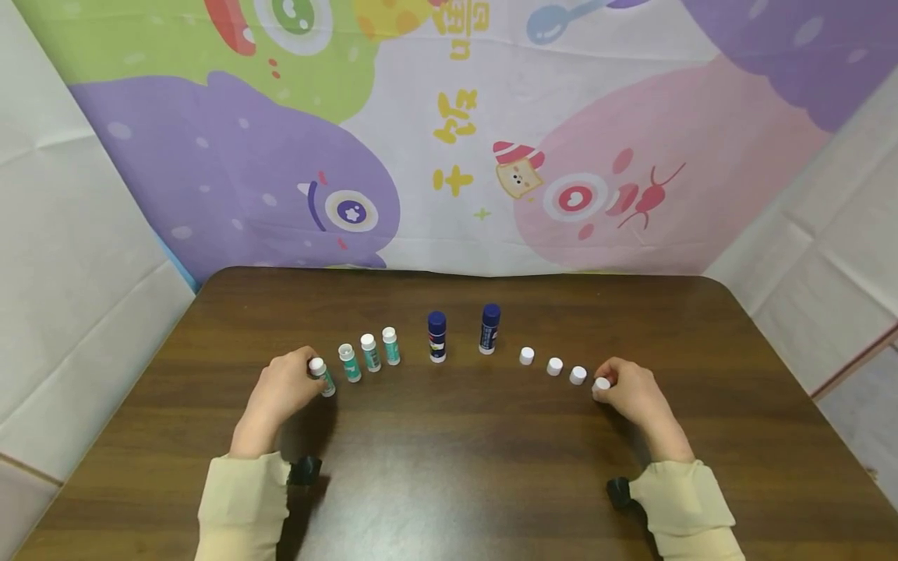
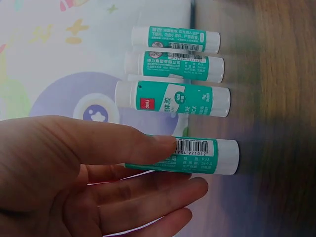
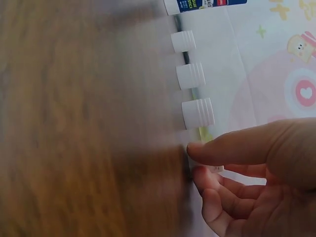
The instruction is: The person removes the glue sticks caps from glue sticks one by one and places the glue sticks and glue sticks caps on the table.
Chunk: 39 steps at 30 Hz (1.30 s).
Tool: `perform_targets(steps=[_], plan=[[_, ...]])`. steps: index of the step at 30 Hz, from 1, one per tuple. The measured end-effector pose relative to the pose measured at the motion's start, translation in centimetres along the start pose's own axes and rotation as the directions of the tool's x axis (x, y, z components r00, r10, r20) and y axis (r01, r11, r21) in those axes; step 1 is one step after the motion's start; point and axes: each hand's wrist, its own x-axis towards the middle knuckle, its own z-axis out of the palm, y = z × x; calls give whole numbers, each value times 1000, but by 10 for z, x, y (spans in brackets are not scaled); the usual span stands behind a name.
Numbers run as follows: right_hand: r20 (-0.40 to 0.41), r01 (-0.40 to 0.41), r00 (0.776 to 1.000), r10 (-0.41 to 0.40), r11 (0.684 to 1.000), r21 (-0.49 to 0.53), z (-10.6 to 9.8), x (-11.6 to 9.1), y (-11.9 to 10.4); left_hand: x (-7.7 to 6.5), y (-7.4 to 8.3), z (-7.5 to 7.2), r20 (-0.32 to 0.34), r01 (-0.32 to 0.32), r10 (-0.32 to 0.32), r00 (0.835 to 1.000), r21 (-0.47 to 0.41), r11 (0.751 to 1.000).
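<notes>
My left hand point(image 1: 286, 383) pinches an upright green-and-white glue stick point(image 2: 197, 154) between thumb and fingers at the left end of a row. Beside it stand three more green glue sticks point(image 1: 352, 363), with white tops and bases. Over on the right, my right hand point(image 1: 634, 391) pinches a small white cap point(image 1: 601, 385) between thumb and fingertips, at the end of a line of caps. In the right wrist view, the fingers mostly hide that cap. Three other white caps point(image 3: 198, 113), ridged near one end, stand apart from the hand.
Two navy-capped glue sticks point(image 1: 437, 336) stand upright in the middle, between the green ones and the caps. Everything is on a brown wooden table point(image 1: 449, 444). A cartoon-printed cloth point(image 1: 449, 234) hangs behind the table's far edge.
</notes>
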Motion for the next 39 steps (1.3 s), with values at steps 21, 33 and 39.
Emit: perform_targets(steps=[21, 33, 39], plan=[[-9, 14, 1000, -15, 989, -145, -7, -4, -12, -2, 9, 0, 39, -22, 25, 999, -91, 996], [-188, 160, 963, -194, 971, -178, -8, 4, -66, 3, 45, 0, -209, -189, 159, 965, -131, 973], [-294, 265, 905, -307, 948, -175, 1, 11, -99, 4, 68, 7, -279, -268, 221, 935, -142, 953]])
